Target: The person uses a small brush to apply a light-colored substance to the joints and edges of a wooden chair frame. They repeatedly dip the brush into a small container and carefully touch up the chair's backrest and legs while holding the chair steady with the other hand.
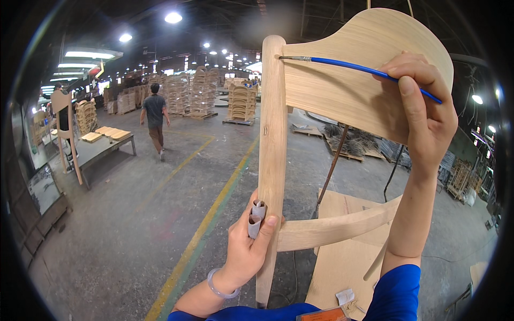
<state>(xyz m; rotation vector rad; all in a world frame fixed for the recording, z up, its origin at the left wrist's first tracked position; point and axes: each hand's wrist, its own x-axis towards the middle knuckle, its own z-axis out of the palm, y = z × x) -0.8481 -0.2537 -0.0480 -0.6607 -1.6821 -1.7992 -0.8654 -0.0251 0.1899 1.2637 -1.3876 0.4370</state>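
A bare wooden chair frame stands before me, with an upright post (272, 160), a wide curved backrest panel (348, 45) at the top and a curved lower rail (337, 230). My left hand (243, 246) is closed round the lower post near the rail. Two small rolled grey pieces, perhaps sandpaper (254, 227), stick up between its fingers. Between thumb and fingers, my right hand (431, 112) pinches a thin blue-handled paintbrush (348, 65). The brush's tip meets the upper post at a small dark spot, beside the panel's edge.
Under the rail lies a light wooden board (332, 278) with a scrap of paper (345, 296). At left, a table (110, 150) bears flat wooden pieces. Another person (155, 117) is out on the floor, near stacked chair parts (242, 101). Wood bundles (350, 140) lie behind the chair.
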